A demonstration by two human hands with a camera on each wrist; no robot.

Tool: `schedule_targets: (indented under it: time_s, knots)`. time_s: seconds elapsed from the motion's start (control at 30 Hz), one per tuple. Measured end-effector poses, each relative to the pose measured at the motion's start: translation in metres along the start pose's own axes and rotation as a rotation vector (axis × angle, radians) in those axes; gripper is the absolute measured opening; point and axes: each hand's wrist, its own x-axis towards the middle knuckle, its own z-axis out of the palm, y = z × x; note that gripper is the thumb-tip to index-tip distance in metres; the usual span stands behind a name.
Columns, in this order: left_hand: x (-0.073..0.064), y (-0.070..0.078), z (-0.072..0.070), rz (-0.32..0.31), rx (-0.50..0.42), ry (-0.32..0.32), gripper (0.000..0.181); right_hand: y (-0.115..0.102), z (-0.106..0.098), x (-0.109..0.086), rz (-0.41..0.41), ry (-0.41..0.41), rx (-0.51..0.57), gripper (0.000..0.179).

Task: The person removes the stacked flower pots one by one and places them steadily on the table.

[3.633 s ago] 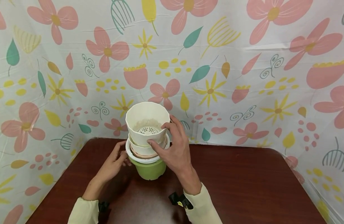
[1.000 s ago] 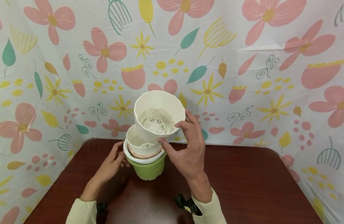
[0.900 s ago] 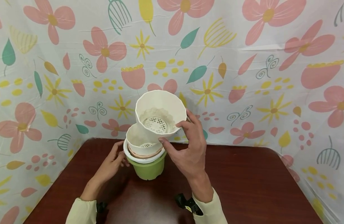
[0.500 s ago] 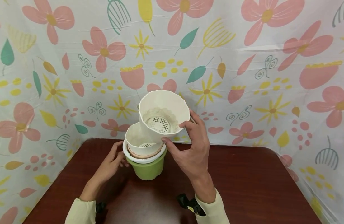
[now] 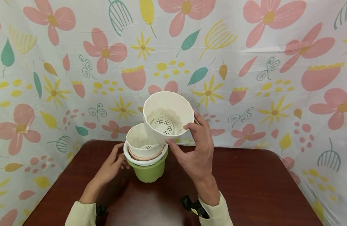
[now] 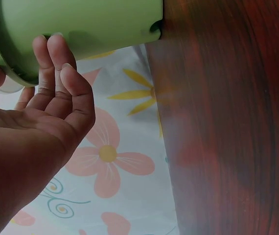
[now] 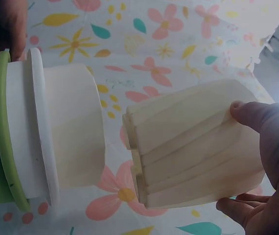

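Observation:
My right hand (image 5: 198, 150) pinches the rim of a white faceted flowerpot (image 5: 170, 103), with the thumb on the near side and fingers behind. This pot is tilted toward me, showing dirt stains and a perforated base. In the right wrist view its ribbed outside stands apart from the stack. Nested on the table are a green flowerpot (image 5: 149, 172), a white-rimmed one (image 5: 145, 163), a peach one (image 5: 159, 155) and a white faceted one (image 5: 136, 135) on top. My left hand (image 5: 110, 165) holds the stack at the green pot's rim; the left wrist view shows its other fingers against the side.
The dark reddish-brown table (image 5: 252, 182) extends to both sides of the stack. Behind it hangs a white cloth (image 5: 173, 47) printed with flowers and leaves. A black wrist camera (image 5: 194, 207) sits at my right cuff.
The upper white flowerpot has come out of the stack, moving up and right in my right hand. Over the last second it drifts further right. My left hand stays at the stack.

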Motion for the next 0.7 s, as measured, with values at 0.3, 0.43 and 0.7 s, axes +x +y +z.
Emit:
schedule_targets:
  time_s: [0.3, 0.43, 0.7]
  knots:
    - [-0.001, 0.0, 0.001, 0.003, -0.005, 0.0, 0.043, 0.002, -0.009, 0.001, -0.034, 0.011, -0.054, 0.057]
    - [-0.001, 0.001, 0.001, 0.026, -0.002, -0.002, 0.042, 0.003, -0.012, 0.001, -0.03, 0.008, -0.067, 0.056]
    - [-0.001, 0.002, 0.001, 0.028, -0.019, 0.001, 0.043, 0.004, -0.015, 0.0, -0.034, 0.005, -0.103, 0.055]
